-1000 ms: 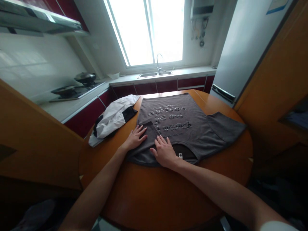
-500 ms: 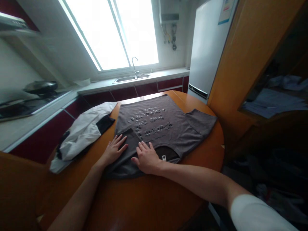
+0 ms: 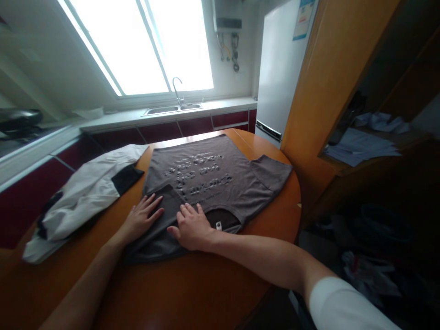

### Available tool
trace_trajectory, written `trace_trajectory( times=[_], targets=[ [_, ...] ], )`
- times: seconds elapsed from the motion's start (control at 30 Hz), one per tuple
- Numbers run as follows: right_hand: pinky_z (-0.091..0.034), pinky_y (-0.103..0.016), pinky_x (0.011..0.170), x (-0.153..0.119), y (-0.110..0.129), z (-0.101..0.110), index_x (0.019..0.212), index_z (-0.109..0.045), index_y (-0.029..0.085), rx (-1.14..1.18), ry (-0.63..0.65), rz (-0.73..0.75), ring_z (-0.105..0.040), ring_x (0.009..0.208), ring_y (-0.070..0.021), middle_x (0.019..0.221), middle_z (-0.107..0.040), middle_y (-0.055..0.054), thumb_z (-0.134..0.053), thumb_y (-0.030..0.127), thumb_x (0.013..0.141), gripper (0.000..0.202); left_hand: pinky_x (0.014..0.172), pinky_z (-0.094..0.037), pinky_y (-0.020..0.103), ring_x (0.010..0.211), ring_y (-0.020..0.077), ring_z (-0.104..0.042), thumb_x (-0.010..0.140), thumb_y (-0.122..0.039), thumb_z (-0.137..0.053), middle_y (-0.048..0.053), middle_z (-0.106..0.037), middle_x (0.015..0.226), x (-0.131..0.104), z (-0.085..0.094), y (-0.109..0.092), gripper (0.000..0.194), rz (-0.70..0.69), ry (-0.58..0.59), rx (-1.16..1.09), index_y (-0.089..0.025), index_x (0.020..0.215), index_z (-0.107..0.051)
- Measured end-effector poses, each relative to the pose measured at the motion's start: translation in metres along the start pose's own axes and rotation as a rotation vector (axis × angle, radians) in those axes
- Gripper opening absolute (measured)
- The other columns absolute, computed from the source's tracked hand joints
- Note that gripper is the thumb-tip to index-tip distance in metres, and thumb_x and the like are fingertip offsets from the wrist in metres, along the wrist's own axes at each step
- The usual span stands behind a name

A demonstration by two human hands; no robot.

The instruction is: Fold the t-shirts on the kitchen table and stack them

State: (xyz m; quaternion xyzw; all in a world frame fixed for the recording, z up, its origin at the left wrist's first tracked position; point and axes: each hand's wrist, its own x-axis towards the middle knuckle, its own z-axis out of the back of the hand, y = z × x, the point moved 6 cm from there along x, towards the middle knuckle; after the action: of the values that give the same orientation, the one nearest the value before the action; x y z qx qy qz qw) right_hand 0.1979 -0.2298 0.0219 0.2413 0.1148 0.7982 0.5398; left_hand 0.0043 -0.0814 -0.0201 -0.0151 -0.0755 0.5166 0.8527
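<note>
Head-worn view, facing forward-down, tabletop near

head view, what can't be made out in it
Head view, grey shirt beneath left hand and right hand: hidden by them.
Head view, print: too blurred to read.
Head view, neck label: too small to read.
Head view, pan: cut off by left edge.

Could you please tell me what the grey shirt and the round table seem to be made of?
The grey shirt: probably soft knit cotton or a blend, matte, judging by its fine wrinkles; its lettering looks glossy. The table: seemingly varnished wood or veneer, orange-brown, with a soft sheen.
</note>
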Motion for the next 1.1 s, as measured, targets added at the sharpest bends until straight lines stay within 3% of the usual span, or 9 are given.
trace_trajectory(
  times=[0.6,1.1],
  targets=[
    [-0.027,-0.056,0.119,0.0016,-0.0047,-0.0038,0.137,-0.054,0.01,-0.049,-0.014,0.019,-0.033,0.148,-0.0271,0.154,-0.046,-0.019,-0.034,0.053,0.104,0.057,0.113,-0.036,0.055,0.15,0.0295,-0.03,0.096,-0.048,-0.036,0.0,-0.043,0.158,0.0019,0.0029,0.0006,0.055,0.028,-0.005,0.056,-0.034,0.148,-0.047],
    [-0.026,-0.056,0.119,-0.0001,-0.0035,-0.0013,0.14,-0.051,0.008,-0.035,0.004,0.02,-0.032,0.149,-0.0283,0.155,-0.044,-0.02,-0.035,0.052,0.104,0.059,0.118,-0.026,0.059,0.153,0.0314,-0.021,0.094,-0.058,-0.032,0.008,-0.033,0.163,0.0022,-0.0035,0.0055,0.067,0.003,0.013,-0.008,-0.025,0.151,-0.046]
  ],
)
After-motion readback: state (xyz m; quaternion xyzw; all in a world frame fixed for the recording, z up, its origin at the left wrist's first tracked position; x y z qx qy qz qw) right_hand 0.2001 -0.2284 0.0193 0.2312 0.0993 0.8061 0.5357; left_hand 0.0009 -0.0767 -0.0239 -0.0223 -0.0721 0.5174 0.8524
